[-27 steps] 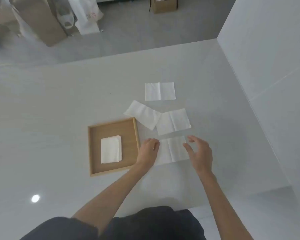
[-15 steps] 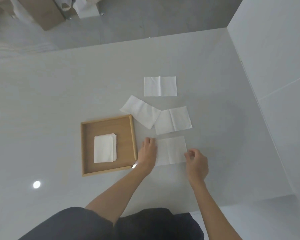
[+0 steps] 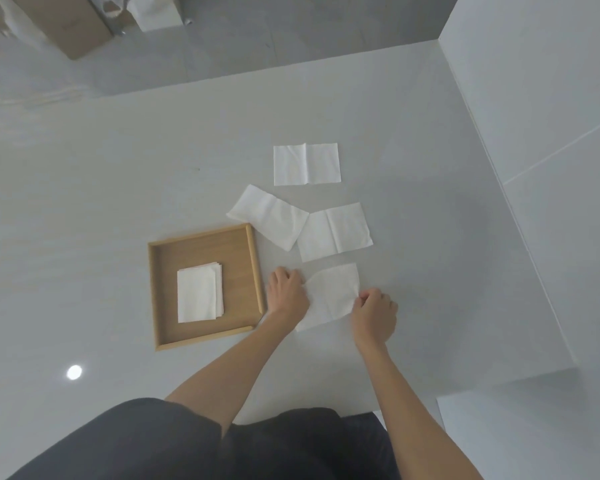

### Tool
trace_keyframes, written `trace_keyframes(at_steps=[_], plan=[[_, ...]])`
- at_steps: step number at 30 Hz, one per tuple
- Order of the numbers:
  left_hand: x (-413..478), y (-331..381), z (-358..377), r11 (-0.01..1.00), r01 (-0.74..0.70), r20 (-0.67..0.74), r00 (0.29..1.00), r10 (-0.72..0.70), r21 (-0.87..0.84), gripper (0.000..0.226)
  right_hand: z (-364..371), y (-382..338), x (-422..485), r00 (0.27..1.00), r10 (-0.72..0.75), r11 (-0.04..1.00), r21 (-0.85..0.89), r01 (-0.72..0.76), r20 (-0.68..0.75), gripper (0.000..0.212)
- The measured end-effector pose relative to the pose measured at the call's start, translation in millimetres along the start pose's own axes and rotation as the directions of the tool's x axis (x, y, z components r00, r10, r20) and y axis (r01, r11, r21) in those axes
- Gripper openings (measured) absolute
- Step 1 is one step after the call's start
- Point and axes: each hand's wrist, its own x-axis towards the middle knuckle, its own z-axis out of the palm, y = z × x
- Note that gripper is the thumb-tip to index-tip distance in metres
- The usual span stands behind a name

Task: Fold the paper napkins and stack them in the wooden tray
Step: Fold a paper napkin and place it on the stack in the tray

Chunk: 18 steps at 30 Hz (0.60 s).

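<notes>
Tabletop (image 3: 118,202): white and shiny, next to a white wall.
Wooden tray (image 3: 255,268): left of the hands, with a small pile of folded napkins (image 3: 199,295) inside.
Near napkin (image 3: 331,296): flat between both hands.
Left hand (image 3: 287,293): pressing down on its left edge.
Right hand (image 3: 374,315): pinching its right edge.
Other napkins (image 3: 307,164): three lie open farther back.
</notes>
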Motion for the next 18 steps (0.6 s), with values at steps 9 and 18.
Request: trace_keyframes(at_steps=[9,18], plan=[[-19,-8,-23,0.7,0.059,0.078,0.997,-0.005,-0.712,0.005,-39,-12,20,0.983,-0.181,0.835,0.529,0.148,0.01,0.009],[-46,-12,-68,-0.228,0.37,0.333,0.924,0.187,-0.901,0.017,-95,-90,45,0.831,-0.507,0.681,0.697,0.224,0.229,0.028]])
